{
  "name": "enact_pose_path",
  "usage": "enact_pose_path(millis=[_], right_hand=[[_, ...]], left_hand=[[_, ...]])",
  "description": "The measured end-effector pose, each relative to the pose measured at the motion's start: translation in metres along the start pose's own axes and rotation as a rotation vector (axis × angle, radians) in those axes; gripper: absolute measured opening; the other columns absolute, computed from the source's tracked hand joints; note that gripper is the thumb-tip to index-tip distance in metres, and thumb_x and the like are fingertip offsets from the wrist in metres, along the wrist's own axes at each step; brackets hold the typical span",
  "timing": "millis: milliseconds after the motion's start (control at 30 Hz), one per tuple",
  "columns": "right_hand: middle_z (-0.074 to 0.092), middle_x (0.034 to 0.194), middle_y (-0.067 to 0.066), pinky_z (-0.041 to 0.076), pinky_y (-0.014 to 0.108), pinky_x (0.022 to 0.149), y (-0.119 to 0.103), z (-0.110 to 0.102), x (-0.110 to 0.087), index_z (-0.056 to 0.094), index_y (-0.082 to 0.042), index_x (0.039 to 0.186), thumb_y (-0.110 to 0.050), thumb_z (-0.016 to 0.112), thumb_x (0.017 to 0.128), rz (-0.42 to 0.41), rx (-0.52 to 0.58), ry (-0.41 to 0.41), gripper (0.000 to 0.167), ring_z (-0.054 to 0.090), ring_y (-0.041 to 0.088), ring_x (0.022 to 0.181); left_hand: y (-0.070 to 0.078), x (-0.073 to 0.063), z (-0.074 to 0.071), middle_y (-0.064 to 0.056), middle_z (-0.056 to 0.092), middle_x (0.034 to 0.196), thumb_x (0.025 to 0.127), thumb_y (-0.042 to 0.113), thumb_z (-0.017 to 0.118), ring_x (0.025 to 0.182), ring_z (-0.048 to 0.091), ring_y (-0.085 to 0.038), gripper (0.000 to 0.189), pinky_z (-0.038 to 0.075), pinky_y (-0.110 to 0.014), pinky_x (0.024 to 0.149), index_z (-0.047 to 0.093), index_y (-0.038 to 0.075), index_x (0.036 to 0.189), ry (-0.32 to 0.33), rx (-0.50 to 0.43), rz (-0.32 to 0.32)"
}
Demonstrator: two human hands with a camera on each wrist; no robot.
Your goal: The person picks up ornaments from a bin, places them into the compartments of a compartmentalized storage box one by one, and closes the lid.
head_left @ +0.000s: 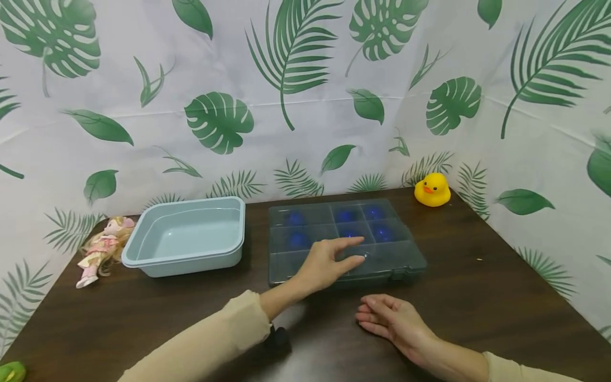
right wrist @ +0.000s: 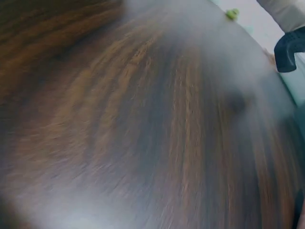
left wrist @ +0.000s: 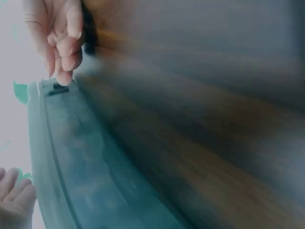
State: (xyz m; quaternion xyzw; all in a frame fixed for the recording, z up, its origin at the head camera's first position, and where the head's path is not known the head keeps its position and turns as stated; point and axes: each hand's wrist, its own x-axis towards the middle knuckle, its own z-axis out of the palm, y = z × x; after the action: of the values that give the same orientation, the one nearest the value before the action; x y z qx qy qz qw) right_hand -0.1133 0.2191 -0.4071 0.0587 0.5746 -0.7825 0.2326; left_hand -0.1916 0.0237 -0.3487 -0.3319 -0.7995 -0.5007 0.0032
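A shut, clear grey compartment box [head_left: 288, 260] lies on the table with several round blue objects [head_left: 374, 212] visible under its lid. Over the front part of the lid is my left hand [head_left: 324, 264], thumb and forefinger stretched apart with nothing between them. Whether it touches the lid is unclear. In front of the box, my right hand [head_left: 398, 324] hangs with loosely bent fingers and holds nothing. The left wrist view shows the box's side [left wrist: 95, 162], with the right hand [left wrist: 64, 40] near one end and left fingers [left wrist: 21, 195] beside it.
A pale blue plastic basin [head_left: 234, 254] stands left of the box, with a doll [head_left: 102, 246] lying beside it. At the back right corner sits a yellow rubber duck [head_left: 432, 190]. Something green [head_left: 11, 371] shows at the front left edge. Leaf-patterned cloth [head_left: 305, 143] hangs behind the table.
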Motion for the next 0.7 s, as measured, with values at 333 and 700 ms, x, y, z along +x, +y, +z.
enact_pose_path(millis=[333, 700], right_hand=[[0.065, 0.103, 0.001, 0.048, 0.028, 0.093, -0.011, -0.039, -0.016, 0.037, 0.004, 0.133, -0.014, 0.048, 0.099, -0.069, 0.108, 0.248, 0.04, 0.065, 0.012, 0.098], [0.065, 0.102, 0.0, 0.047, 0.026, 0.094, -0.016, -0.041, -0.014, 0.014, 0.006, 0.144, -0.012, 0.041, 0.101, -0.064, 0.169, 0.278, 0.053, 0.065, 0.01, 0.098]], left_hand=[[0.003, 0.039, 0.05, -0.002, 0.067, 0.117, 0.089, 0.02, 0.065, 0.035, 0.027, -0.003, 0.035, 0.043, -0.008, 0.065, 0.064, 0.01, 0.122, -0.071, 0.086, 0.046], [-0.005, 0.045, 0.061, 0.002, 0.067, 0.116, 0.088, 0.018, 0.066, 0.109, 0.061, -0.008, 0.024, 0.046, -0.014, 0.089, 0.071, 0.011, 0.111, -0.118, 0.272, 0.133]])
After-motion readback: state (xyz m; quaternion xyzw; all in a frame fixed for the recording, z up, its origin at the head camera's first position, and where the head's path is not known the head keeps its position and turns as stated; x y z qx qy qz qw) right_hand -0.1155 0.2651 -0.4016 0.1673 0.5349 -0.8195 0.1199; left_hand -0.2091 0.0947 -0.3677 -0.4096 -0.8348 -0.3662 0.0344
